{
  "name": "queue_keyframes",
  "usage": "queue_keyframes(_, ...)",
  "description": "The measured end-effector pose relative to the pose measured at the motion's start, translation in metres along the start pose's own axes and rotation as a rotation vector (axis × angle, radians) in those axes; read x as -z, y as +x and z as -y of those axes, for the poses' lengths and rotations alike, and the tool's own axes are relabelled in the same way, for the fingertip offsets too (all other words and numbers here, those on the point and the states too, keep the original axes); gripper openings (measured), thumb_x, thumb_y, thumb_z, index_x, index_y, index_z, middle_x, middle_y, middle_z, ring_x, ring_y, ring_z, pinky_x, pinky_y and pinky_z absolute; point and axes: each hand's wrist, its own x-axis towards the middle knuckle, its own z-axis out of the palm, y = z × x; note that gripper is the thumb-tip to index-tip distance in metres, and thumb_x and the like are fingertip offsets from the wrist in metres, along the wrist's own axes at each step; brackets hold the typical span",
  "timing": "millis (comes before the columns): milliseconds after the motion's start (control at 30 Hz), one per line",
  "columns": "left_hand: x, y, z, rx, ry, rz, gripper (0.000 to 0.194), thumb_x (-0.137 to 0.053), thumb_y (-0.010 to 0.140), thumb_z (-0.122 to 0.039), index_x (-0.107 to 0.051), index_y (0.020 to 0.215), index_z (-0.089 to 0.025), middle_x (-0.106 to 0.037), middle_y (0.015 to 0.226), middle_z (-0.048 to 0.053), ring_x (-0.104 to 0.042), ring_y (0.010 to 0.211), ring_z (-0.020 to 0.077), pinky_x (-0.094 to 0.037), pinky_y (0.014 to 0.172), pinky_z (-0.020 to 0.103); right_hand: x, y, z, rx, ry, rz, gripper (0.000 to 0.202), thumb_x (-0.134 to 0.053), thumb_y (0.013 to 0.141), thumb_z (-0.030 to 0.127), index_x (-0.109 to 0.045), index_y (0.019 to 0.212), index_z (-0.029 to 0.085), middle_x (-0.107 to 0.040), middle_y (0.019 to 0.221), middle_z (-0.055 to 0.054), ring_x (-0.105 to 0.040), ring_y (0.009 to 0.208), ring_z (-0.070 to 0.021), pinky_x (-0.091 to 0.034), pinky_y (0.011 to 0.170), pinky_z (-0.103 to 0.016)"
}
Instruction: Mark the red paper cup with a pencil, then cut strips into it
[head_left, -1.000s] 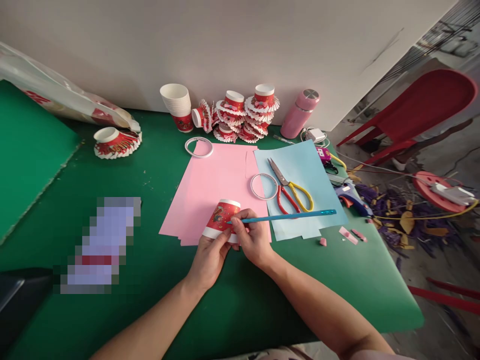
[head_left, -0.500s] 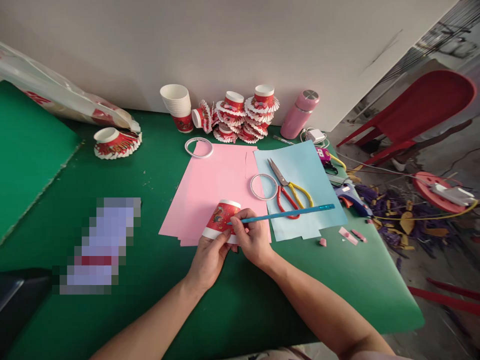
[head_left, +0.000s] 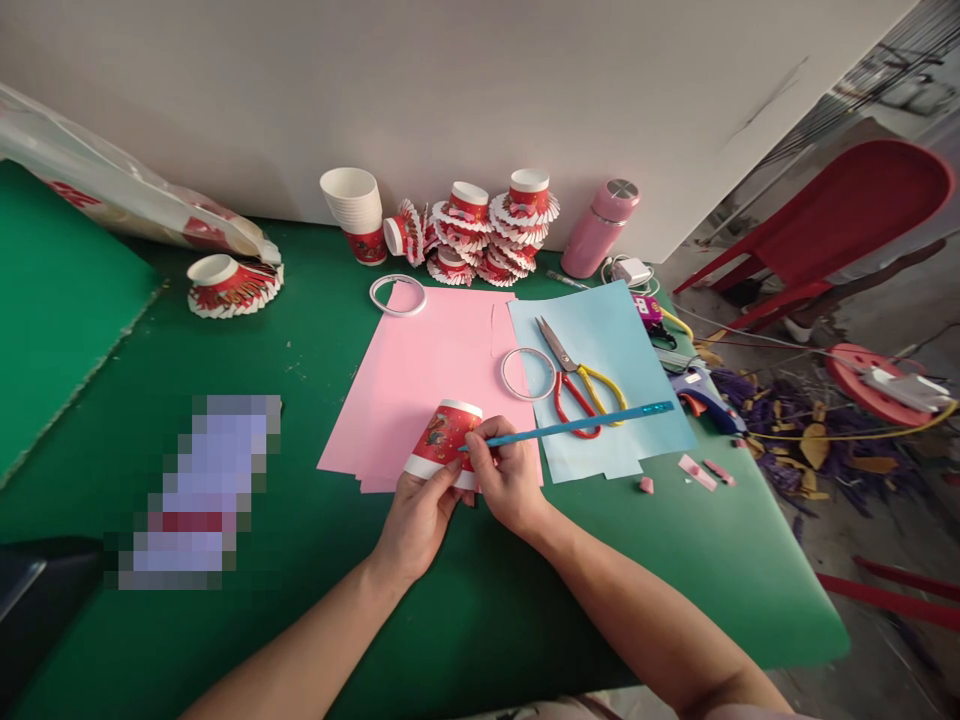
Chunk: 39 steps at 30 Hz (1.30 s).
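My left hand (head_left: 421, 515) grips a red paper cup (head_left: 442, 437) with white bands at both ends, its thumb lying along the near white band. Between the thumb and fingers of my right hand (head_left: 506, 475) is a long blue pencil (head_left: 577, 427), its tip at the cup's red printed side. Whether the tip touches the cup I cannot tell. Pink paper sheets (head_left: 427, 365) lie under and behind the cup. To their right, scissors (head_left: 574, 375) with one red and one yellow handle rest on light blue paper (head_left: 645, 350). A white tape ring (head_left: 528, 374) straddles both papers.
Along the wall stand stacked paper cups (head_left: 351, 205), several fringed red cups (head_left: 491, 235) and a pink bottle (head_left: 600, 228). Another fringed cup (head_left: 234, 287) sits at left; a second tape ring (head_left: 397, 296) lies at the back. A glue gun (head_left: 705, 395) rests at the table's right edge.
The pencil's far end has risen slightly and shifted right, and its tip has moved a little to the right on the cup. My left hand and the cup stay in place.
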Motion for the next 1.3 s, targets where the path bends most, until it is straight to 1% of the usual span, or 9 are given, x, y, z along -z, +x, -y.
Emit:
queue_keyframes(133, -0.001, -0.0008, -0.0013, 0.004, 0.008, 0.016, 0.022, -0.08, 0.062, -0.031, -0.069, 0.072, -0.014, -0.061, 0.063, 0.003, -0.052, 0.054, 0.0116, -0.043, 0.05, 0.024, -0.0011, 0.0001, 0.0, 0.005, 0.032, 0.019, 0.033, -0.047, 0.09, 0.055, -0.042, 0.079, 0.025, -0.047, 0.043, 0.008, -0.052, 0.032, -0.0128, -0.039, 0.03, -0.022)
queue_keyframes(300, -0.0001, -0.0009, -0.0016, 0.002, 0.003, 0.039, 0.022, -0.08, 0.063, -0.03, -0.069, 0.074, -0.015, -0.06, 0.063, 0.001, -0.052, 0.055, 0.0109, -0.044, 0.05, 0.023, -0.0032, 0.0, -0.0002, 0.008, 0.022, -0.004, 0.033, -0.05, 0.089, 0.055, -0.043, 0.079, 0.024, -0.046, 0.043, 0.008, -0.051, 0.032, -0.0118, -0.038, 0.03, -0.02)
queue_keyframes(400, 0.0012, -0.0003, -0.0008, 0.0, 0.005, 0.045, 0.021, -0.079, 0.065, -0.03, -0.069, 0.076, -0.015, -0.06, 0.064, 0.001, -0.053, 0.056, 0.0109, -0.045, 0.051, 0.022, -0.0037, 0.0001, 0.0001, 0.014, 0.026, -0.005, 0.032, -0.051, 0.088, 0.053, -0.044, 0.079, 0.023, -0.046, 0.043, 0.008, -0.05, 0.031, -0.0113, -0.037, 0.029, -0.02)
queue_keyframes(533, 0.0009, 0.0004, -0.001, 0.001, -0.004, 0.042, 0.023, -0.08, 0.063, -0.029, -0.07, 0.078, -0.015, -0.062, 0.066, 0.001, -0.053, 0.055, 0.0108, -0.045, 0.05, 0.022, -0.0024, 0.0005, 0.0007, 0.034, 0.002, 0.002, 0.029, -0.05, 0.089, 0.05, -0.044, 0.079, 0.023, -0.047, 0.043, 0.008, -0.051, 0.031, -0.0115, -0.037, 0.029, -0.019)
queue_keyframes(700, -0.0003, 0.0007, -0.002, 0.01, -0.007, 0.025, 0.023, -0.081, 0.061, -0.029, -0.069, 0.075, -0.014, -0.062, 0.063, 0.001, -0.053, 0.054, 0.0111, -0.045, 0.049, 0.023, -0.0008, 0.0009, 0.0016, 0.024, 0.005, 0.007, 0.028, -0.048, 0.09, 0.048, -0.042, 0.078, 0.024, -0.047, 0.042, 0.008, -0.053, 0.031, -0.0129, -0.04, 0.03, -0.02)
queue_keyframes(1000, 0.0005, 0.0008, -0.0014, 0.029, -0.016, -0.005, 0.026, -0.083, 0.057, -0.029, -0.069, 0.074, -0.014, -0.062, 0.062, 0.002, -0.053, 0.053, 0.0119, -0.045, 0.049, 0.024, -0.001, 0.0005, -0.0004, 0.036, 0.033, 0.016, 0.028, -0.046, 0.092, 0.047, -0.04, 0.078, 0.024, -0.048, 0.043, 0.009, -0.054, 0.032, -0.0129, -0.041, 0.03, -0.02)
queue_keyframes(1300, 0.0017, 0.0022, -0.0012, 0.022, -0.002, 0.02, 0.024, -0.08, 0.061, -0.03, -0.07, 0.076, -0.015, -0.061, 0.063, 0.002, -0.053, 0.054, 0.0117, -0.045, 0.05, 0.023, 0.0007, -0.0004, -0.0023, 0.012, 0.032, 0.005, 0.028, -0.047, 0.091, 0.048, -0.039, 0.078, 0.024, -0.05, 0.044, 0.008, -0.055, 0.032, -0.0134, -0.04, 0.03, -0.021)
